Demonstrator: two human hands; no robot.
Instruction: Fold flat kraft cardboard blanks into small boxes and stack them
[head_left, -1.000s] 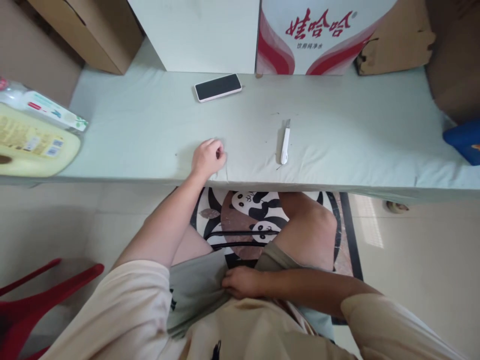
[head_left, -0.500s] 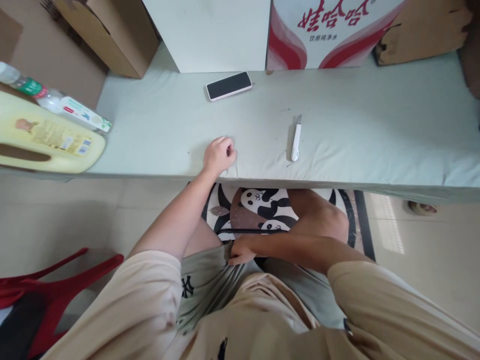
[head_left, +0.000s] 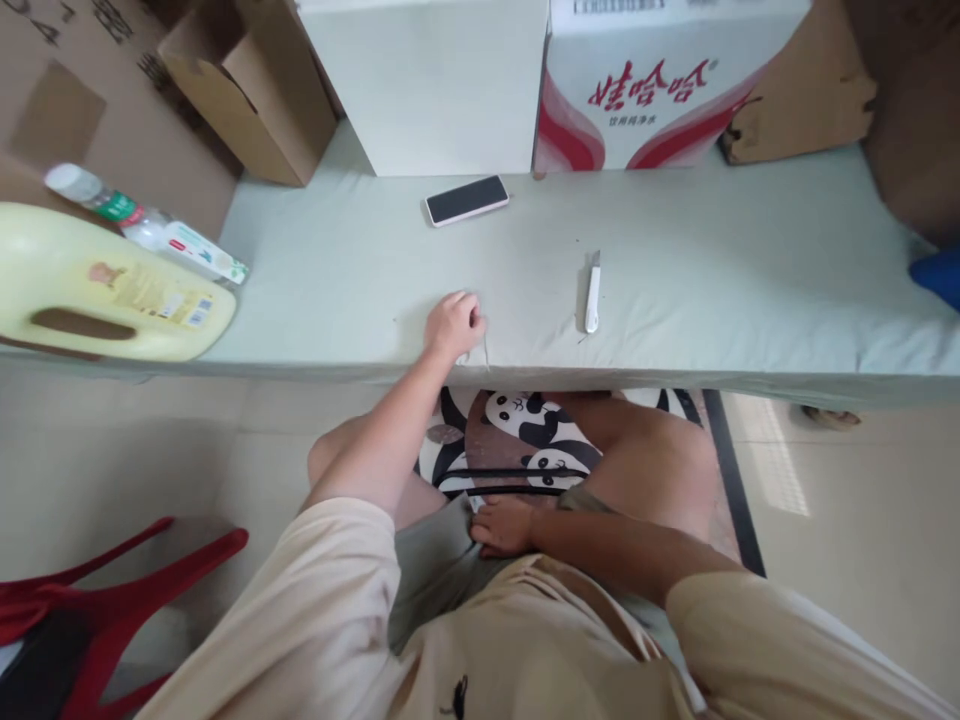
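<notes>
Fingers [head_left: 466, 303] of left hand [head_left: 450, 325] stay curled on cloth [head_left: 712, 260]; right hand [head_left: 508, 525] has shifted on shorts [head_left: 427, 560], its grip unclear.

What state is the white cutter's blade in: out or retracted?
Out, at least partly: the white cutter lies on the pale green cloth with its grey blade showing at the far end.
</notes>
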